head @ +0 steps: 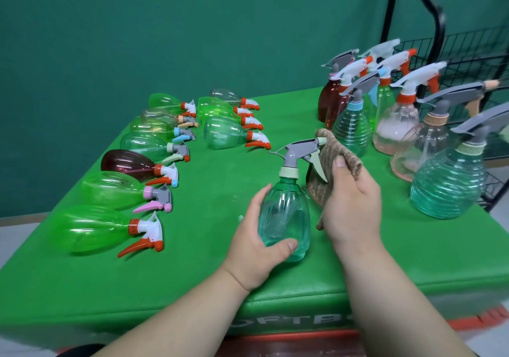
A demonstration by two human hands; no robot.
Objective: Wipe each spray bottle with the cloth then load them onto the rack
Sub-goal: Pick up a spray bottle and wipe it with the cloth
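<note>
Green padded surface [192, 274]: near centre the left hand [256, 242] is wrapped round the body of an upright teal spray bottle [283, 213], thumb in front, while the right hand [352, 205] pinches the brown cloth [345, 154] bunched against the bottle's trigger side. Judged mid-wipe on this one bottle; about a dozen lying bottles [110, 188] wait at left, probably unwiped, and a cluster of upright bottles [352, 128] stands at right. Farther back, before the teal wall [165, 26], the black wire rack [468, 50] shows no bottle on its visible shelf, so loading appears not yet begun.
</note>
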